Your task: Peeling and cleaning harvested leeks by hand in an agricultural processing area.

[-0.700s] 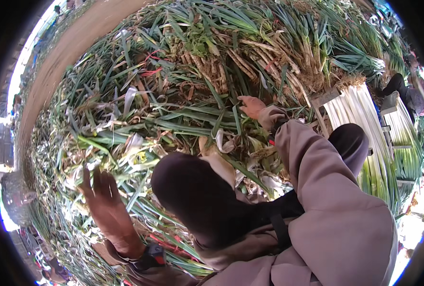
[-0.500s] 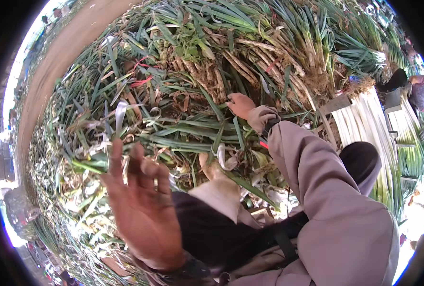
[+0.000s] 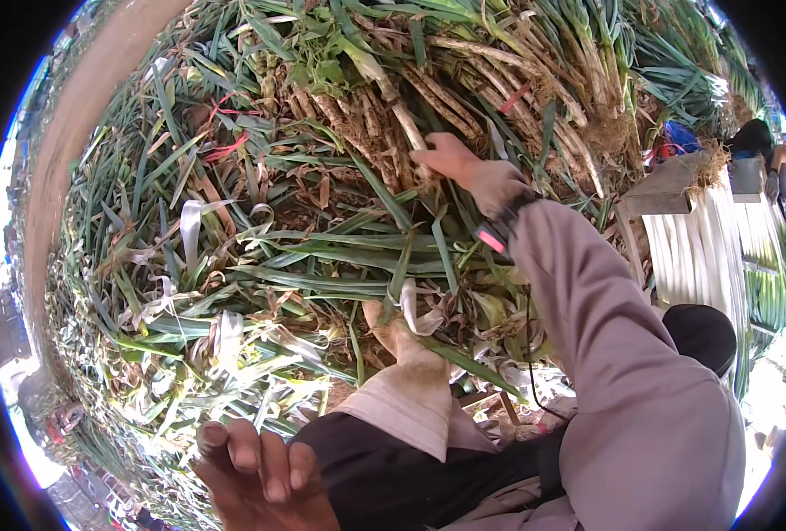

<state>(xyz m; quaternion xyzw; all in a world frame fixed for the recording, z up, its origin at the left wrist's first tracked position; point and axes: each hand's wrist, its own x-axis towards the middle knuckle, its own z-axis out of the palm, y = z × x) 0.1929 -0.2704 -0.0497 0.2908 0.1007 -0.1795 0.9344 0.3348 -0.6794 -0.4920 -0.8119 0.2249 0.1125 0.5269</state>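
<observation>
My right hand (image 3: 450,161) reaches forward, its fingers closed around the root end of a long green onion (image 3: 399,108). That stalk has a pale shaft and green leaves pointing away from me. It lies against a heap of uncleaned green onions (image 3: 357,128) with brown, dirty shafts and roots. Near the lower edge my left hand (image 3: 264,473) is raised above my dark trouser leg, palm up, its fingers loosely bent and apart with nothing in them. Part of that hand runs out of the picture.
Stripped leaves and peelings (image 3: 233,345) cover the ground before me. At the right, cleaned white onion stalks (image 3: 689,243) lie stacked by a wooden board (image 3: 667,184). More unpeeled bundles (image 3: 578,53) stand at the back. Pink ties (image 3: 225,146) lie among the leaves at left.
My right hand has closed on a green onion at the heap. My left hand has dropped back toward the lower edge, its fingers now more bent. The view has shifted slightly.
</observation>
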